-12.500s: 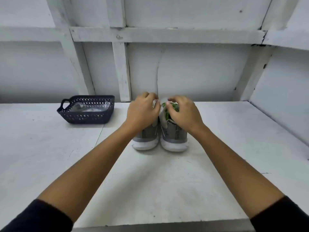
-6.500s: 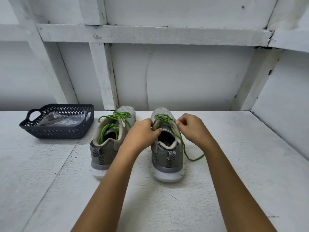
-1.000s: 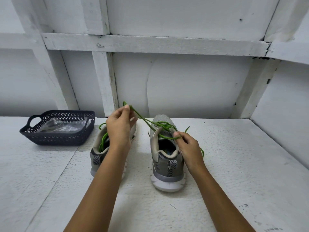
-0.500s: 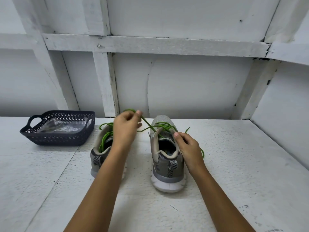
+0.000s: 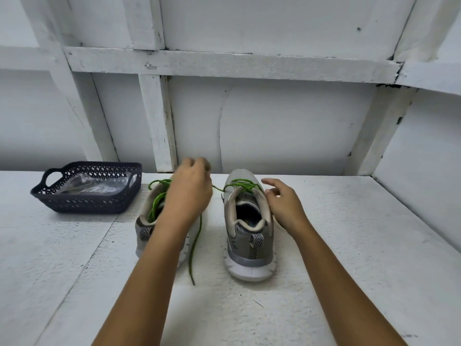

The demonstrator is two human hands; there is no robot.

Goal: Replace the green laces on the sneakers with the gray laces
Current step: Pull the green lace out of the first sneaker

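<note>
Unlacing in progress on the right sneaker (image 5: 247, 236), one of a pair standing heels toward six o'clock on the white counter (image 5: 349, 245). Change noted: the left hand (image 5: 189, 196), a second ago raised with the green lace (image 5: 243, 184) drawn taut above the shoes, now sits lower, at nine o'clock of that sneaker's toe. Its fingers are curled and blurred, apparently closed round the lace where it leaves the eyelets. A free end (image 5: 194, 245) now hangs from under that hand and trails toward six o'clock, its tip lying on the counter between the two shoes; half a second ago no such length showed there. The right hand (image 5: 283, 202), which was pinching at the collar, has let go: fingers loose, holding nothing, just beside the collar at three o'clock, contact not determinable. Meaning for the task, by judgement: one more run of lace is out of its eyelets, the upper rows are freed, and the crossings near the toe are still threaded. The left sneaker (image 5: 147, 228), partly behind the left forearm, keeps the second green lace (image 5: 155, 204) in place. A dark basket (image 5: 74, 203) at ten o'clock holds a clear bag (image 5: 87, 187), contents not legible; the gray laces are presumably there, not yet taken up. Removal stage is early; relacing not begun.
</note>
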